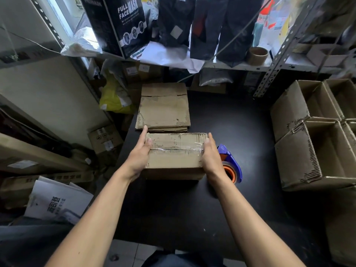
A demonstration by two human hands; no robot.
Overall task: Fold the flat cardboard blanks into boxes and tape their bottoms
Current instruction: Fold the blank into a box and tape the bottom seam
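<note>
A folded cardboard box [174, 156] stands on the black table [240, 132] with its bottom flaps up and clear tape running across the seam. My left hand [139, 156] presses flat against the box's left side, fingers straight. On the opposite side my right hand [211, 158] presses in the same way. A stack of flat cardboard blanks [164, 108] lies just behind the box. A blue and orange tape dispenser [231, 164] sits on the table right of my right hand, partly hidden by my wrist.
Several finished open boxes [316, 135] are stacked at the table's right edge. A metal shelf [240, 65] with black packages and a tape roll [257, 54] overhangs the back. Cartons and white bags [57, 201] crowd the floor at left.
</note>
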